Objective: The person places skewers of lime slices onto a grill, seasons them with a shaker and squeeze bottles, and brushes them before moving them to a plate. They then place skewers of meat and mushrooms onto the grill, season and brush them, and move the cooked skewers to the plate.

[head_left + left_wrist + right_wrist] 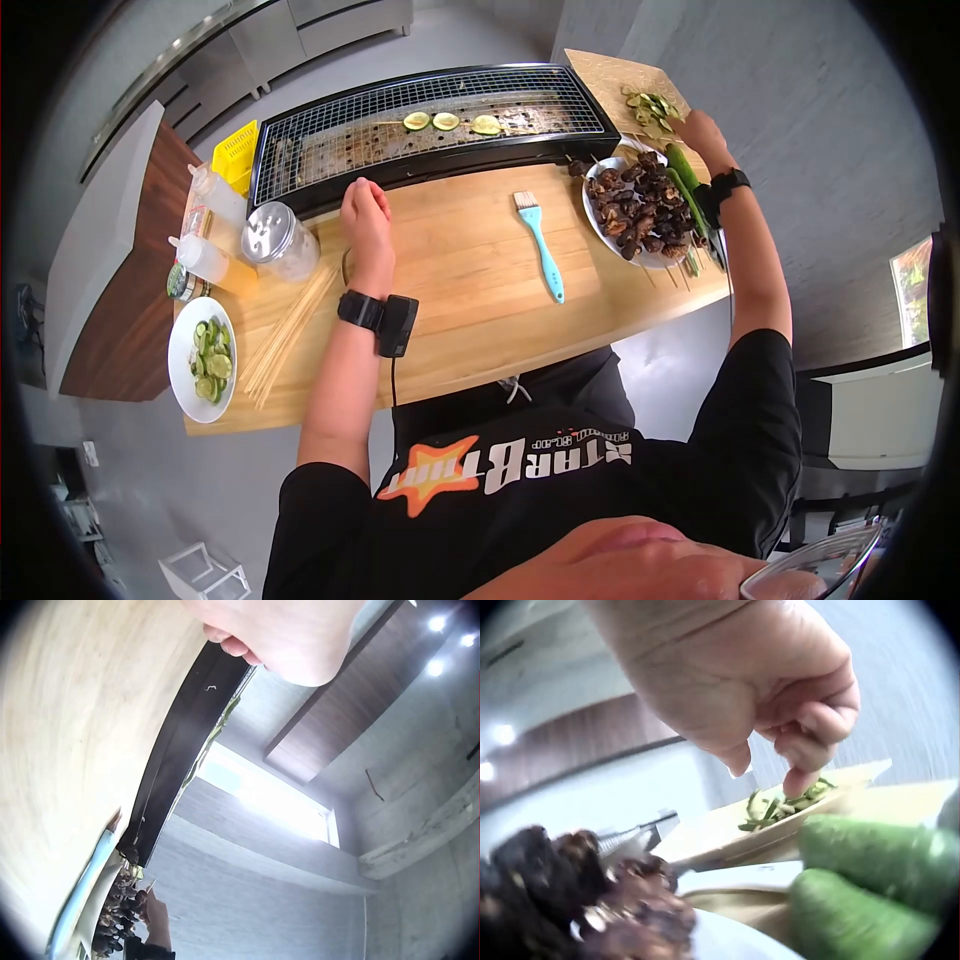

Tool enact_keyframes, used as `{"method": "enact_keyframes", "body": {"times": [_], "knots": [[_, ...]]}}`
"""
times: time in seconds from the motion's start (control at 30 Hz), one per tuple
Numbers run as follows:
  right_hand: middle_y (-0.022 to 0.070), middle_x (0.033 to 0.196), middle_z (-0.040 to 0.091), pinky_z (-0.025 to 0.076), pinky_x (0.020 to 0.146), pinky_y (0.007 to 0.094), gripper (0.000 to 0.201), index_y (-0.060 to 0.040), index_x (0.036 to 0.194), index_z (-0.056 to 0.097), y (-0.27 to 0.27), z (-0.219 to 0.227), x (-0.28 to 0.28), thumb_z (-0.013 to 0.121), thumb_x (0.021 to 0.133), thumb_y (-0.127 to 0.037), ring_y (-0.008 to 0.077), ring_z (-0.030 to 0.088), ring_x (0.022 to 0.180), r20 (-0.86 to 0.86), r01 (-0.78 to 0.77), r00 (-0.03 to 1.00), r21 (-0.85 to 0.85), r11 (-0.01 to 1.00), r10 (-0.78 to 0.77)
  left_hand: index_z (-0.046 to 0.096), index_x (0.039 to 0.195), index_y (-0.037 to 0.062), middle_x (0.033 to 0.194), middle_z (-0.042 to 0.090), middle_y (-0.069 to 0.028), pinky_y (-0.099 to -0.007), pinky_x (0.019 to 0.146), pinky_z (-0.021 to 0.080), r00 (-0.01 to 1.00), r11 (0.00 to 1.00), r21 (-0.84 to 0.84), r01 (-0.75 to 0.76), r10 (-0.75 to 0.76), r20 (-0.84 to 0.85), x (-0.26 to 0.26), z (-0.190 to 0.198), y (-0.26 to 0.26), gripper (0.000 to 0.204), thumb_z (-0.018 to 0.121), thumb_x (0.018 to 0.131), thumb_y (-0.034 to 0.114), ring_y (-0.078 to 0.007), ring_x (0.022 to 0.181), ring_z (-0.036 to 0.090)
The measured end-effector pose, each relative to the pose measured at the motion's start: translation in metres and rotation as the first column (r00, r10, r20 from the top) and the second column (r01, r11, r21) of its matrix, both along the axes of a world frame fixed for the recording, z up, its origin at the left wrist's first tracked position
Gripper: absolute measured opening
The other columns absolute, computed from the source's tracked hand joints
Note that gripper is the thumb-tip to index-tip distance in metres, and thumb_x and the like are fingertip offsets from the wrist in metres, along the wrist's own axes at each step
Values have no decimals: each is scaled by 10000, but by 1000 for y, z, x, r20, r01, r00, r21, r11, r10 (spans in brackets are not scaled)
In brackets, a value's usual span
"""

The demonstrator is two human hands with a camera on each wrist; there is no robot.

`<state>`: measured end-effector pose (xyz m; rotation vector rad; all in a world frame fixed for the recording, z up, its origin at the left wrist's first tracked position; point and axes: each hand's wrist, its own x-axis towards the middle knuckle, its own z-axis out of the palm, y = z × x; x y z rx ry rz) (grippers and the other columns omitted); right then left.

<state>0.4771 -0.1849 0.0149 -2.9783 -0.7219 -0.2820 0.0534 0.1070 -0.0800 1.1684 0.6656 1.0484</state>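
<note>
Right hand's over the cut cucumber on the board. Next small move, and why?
Probably pinch one slice and lift it. The right hand has fingertips curled down at the green cucumber slices on the wooden cutting board, holding nothing, while the wire-mesh grill has bare space.

A black grill [430,125] with pale green zucchini slices [446,121] is seen at the far side of a light wooden table [470,280], a light blue brush [540,245] near it, and dark brown skewered meat [640,210] on a white plate [602,226] at the right.
</note>
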Motion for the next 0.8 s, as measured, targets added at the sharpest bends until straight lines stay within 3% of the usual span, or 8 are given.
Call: {"method": "enact_keyframes", "body": {"times": [0.07,0.13,0.2,0.27,0.37,0.47,0.73,0.8], "knots": [[169,922,677,499,771,362,401,34,1043,630,20,14,-26,590,884,-332,267,641,842,-50,-217,973,105,970,224,467,708,98,607,431,23,-222,478,312,1000,1000,18,3,-3,-23,0,2,-1,326,414,971,284,-66,524,392],[184,926,675,498,754,370,351,9,976,653,45,21,-73,599,885,-325,313,639,819,-85,-465,849,350,813,521,465,709,96,608,430,23,-224,482,313,999,999,31,9,-8,-37,0,2,-1,326,411,973,280,-67,529,395],[179,871,669,498,728,376,328,0,964,655,71,22,-122,607,884,-315,314,639,794,-89,-606,728,380,698,680,462,708,95,609,429,23,-226,487,314,999,999,43,23,-21,-39,0,0,0,326,408,974,276,-67,535,395],[147,847,676,493,701,355,326,-3,995,644,97,15,-160,633,873,-305,255,644,767,-143,-658,694,273,702,706,458,708,97,613,429,24,-229,490,316,999,998,54,29,-27,-44,-2,0,0,324,409,974,274,-68,539,395],[165,827,646,499,706,394,305,-5,976,622,126,0,-195,610,878,-294,321,632,787,-138,-656,730,136,743,670,456,711,99,614,428,26,-229,493,314,999,999,41,24,-22,-48,-3,1,-1,323,410,976,277,-67,541,392],[174,890,644,499,725,427,283,0,973,595,148,-20,-196,584,889,-270,349,630,828,61,-682,731,77,727,679,452,713,102,612,424,28,-227,494,313,999,1000,14,21,-21,-40,-5,5,-4,323,410,978,280,-65,542,390],[215,960,634,499,790,449,204,-1,953,596,167,-35,-161,539,896,-188,382,616,924,-19,-701,712,38,712,702,448,708,102,608,410,29,-225,491,306,999,999,45,27,-25,-32,-2,3,-3,326,408,978,279,-63,540,379],[224,958,631,503,767,454,178,-10,920,618,158,-30,-150,529,890,-161,388,621,896,57,-722,692,20,692,720,445,706,103,607,405,30,-227,490,302,999,999,38,26,-25,-32,-1,2,-2,326,405,978,278,-62,539,374]]}}
